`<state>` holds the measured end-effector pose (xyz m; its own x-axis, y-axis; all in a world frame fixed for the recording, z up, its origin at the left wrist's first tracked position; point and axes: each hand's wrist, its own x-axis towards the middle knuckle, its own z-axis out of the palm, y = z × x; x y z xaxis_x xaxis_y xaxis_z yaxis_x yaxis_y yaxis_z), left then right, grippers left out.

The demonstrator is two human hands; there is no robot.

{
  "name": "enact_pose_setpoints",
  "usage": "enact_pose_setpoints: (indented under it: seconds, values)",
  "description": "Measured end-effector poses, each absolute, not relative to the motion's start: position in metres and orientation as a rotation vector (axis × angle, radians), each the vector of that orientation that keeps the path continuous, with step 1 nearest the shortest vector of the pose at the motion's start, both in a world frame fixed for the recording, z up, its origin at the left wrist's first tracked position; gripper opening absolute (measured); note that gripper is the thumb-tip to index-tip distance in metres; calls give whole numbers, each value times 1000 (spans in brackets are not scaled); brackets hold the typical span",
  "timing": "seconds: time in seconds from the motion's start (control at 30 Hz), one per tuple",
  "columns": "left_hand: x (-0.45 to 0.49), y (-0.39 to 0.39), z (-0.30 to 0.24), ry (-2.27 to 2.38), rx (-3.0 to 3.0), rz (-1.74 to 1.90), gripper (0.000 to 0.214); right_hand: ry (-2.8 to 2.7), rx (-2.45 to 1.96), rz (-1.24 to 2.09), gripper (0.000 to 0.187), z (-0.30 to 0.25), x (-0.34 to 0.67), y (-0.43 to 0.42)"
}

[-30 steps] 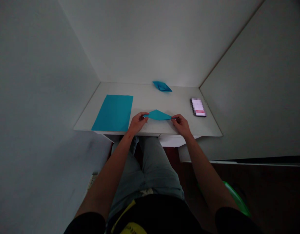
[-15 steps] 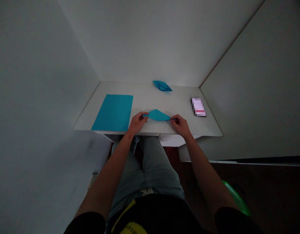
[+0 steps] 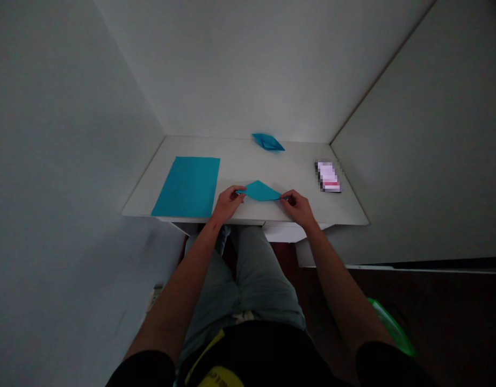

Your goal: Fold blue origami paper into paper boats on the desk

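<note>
A folded piece of blue paper [image 3: 259, 191], shaped like a long flat diamond, stretches between my two hands over the front half of the white table. My left hand [image 3: 229, 203] pinches its left point between thumb and fingers. At the other end, my right hand [image 3: 297, 207] grips the right point the same way. Beyond them, near the wall, lies a folded blue paper boat [image 3: 268, 142]. A flat blue sheet of paper [image 3: 187, 187] rests to the left of my left hand.
The white table [image 3: 235, 149] stands against the back wall, with walls or panels on both sides. A phone [image 3: 328, 176], its screen lit and pixelated, lies at the right. Something bright green [image 3: 390, 325] is low on the dark floor at the right.
Almost nothing differs. Both hands keep hold of the folded paper's ends, and my right hand has shifted very slightly left.
</note>
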<state>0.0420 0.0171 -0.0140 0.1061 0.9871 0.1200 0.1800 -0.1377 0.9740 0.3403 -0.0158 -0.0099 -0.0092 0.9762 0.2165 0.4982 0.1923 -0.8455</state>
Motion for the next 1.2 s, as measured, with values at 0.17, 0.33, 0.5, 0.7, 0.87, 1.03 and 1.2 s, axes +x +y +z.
enact_pose_setpoints:
  seconds: [0.17, 0.33, 0.5, 0.7, 0.87, 1.03, 1.2]
  values:
    - [43, 17, -15, 1219, 1497, 1131, 29, -1628, -1433, 714, 24, -10, 340, -15]
    - [42, 17, -14, 1229, 1487, 1135, 28, -1629, -1423, 719, 23, -9, 340, -15]
    - [43, 17, -14, 1226, 1484, 1126, 27, -1629, -1420, 716, 24, -11, 341, -15]
    - [42, 16, -14, 1223, 1498, 1123, 27, -1619, -1417, 726, 25, -12, 341, -15]
    - [42, 16, -12, 1226, 1499, 1117, 27, -1626, -1405, 736, 24, -11, 341, -15]
    - [43, 16, -11, 1247, 1497, 1113, 23, -1623, -1409, 736, 25, -10, 341, -15]
    - [43, 16, -11, 1236, 1487, 1140, 20, -1598, -1387, 746, 25, -11, 342, -14]
